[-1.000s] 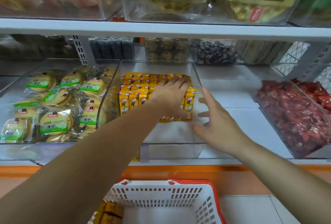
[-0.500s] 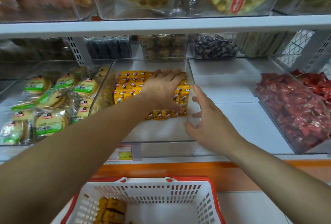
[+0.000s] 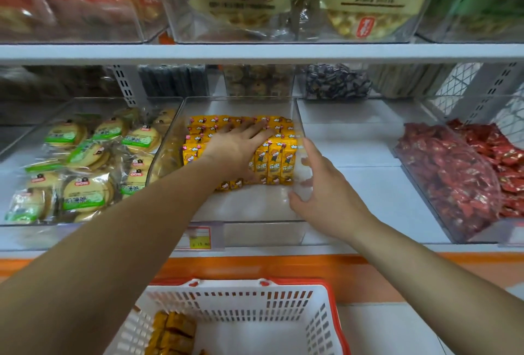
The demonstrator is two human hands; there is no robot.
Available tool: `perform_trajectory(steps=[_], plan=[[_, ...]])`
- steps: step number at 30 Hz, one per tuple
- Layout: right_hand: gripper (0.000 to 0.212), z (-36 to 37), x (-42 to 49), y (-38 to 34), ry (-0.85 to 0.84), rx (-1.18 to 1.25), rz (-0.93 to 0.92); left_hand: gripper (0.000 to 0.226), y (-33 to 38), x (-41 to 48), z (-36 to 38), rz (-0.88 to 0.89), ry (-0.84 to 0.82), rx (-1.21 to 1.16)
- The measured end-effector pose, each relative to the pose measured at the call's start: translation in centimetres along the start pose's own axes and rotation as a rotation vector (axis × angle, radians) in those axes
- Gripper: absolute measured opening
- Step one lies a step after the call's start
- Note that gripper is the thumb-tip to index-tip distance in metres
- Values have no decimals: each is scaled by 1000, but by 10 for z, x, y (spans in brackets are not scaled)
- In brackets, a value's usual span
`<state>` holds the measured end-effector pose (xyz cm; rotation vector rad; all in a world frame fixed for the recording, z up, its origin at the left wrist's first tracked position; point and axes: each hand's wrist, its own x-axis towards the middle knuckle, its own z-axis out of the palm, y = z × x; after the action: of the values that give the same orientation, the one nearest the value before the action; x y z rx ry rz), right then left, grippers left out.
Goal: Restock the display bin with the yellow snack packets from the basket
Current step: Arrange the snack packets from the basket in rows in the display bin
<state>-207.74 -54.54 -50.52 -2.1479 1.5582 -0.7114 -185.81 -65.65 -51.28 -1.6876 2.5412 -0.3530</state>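
A clear display bin (image 3: 263, 231) stands on the middle shelf with rows of yellow snack packets (image 3: 274, 160) stacked at its back. My left hand (image 3: 238, 146) lies flat on top of those packets, fingers straight. My right hand (image 3: 323, 187) is at the bin's right wall, fingers spread around the clear edge and touching it. Below, a white basket with a red rim (image 3: 243, 312) holds several more yellow packets (image 3: 173, 332) in its left corner.
A bin of green-labelled round cakes (image 3: 82, 161) sits left of the display bin. A bin of red wrapped snacks (image 3: 465, 173) sits to the right, with bare white shelf (image 3: 363, 153) between. An upper shelf (image 3: 255, 52) overhangs. A price tag (image 3: 200, 238) hangs on the shelf front.
The view has tilted down, showing more of the basket. My left hand stays on the packets, and my right hand stays at the bin's right wall.
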Motion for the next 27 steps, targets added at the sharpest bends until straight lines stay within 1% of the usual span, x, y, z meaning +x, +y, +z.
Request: perform_trajectory(steps=[2, 3, 4, 6, 7, 9, 11, 12, 13, 15, 17, 21, 24, 27], plan=[[100, -7, -1, -7, 20, -178, -4, 120, 5, -11, -27, -16, -13, -45], [100, -11, -1, -12, 66, -289, -29, 114, 4, -22, -43, -42, 13, -96], [99, -15, 0, -18, 128, -377, -77, 107, 0, -37, -58, -75, 52, -163], [93, -15, 7, -34, 225, -430, -202, 93, -14, -77, -77, -115, 137, -278], [90, -10, 14, -44, 214, -411, -252, 88, -21, -101, -79, -142, 185, -300], [89, 6, 39, -62, 99, -335, -298, 84, -34, -149, -69, -265, 268, -337], [99, 27, 70, -74, -39, -381, -324, 85, -36, -186, -51, -431, 270, -452], [106, 38, 84, -78, -90, -445, -337, 83, -34, -198, -42, -493, 252, -524], [114, 50, 96, -81, -126, -506, -348, 78, -30, -206, -32, -518, 243, -575], [125, 71, 115, -81, -154, -611, -373, 61, -26, -212, -17, -478, 284, -593], [130, 87, 129, -79, -142, -706, -401, 51, -26, -212, -11, -452, 329, -582], [126, 99, 143, -75, -104, -804, -421, 48, -30, -211, -6, -488, 319, -555], [121, 105, 142, -74, -51, -818, -440, 50, -29, -211, -6, -482, 323, -566], [125, 105, 143, -77, -49, -810, -432, 56, -30, -212, -6, -473, 302, -588]])
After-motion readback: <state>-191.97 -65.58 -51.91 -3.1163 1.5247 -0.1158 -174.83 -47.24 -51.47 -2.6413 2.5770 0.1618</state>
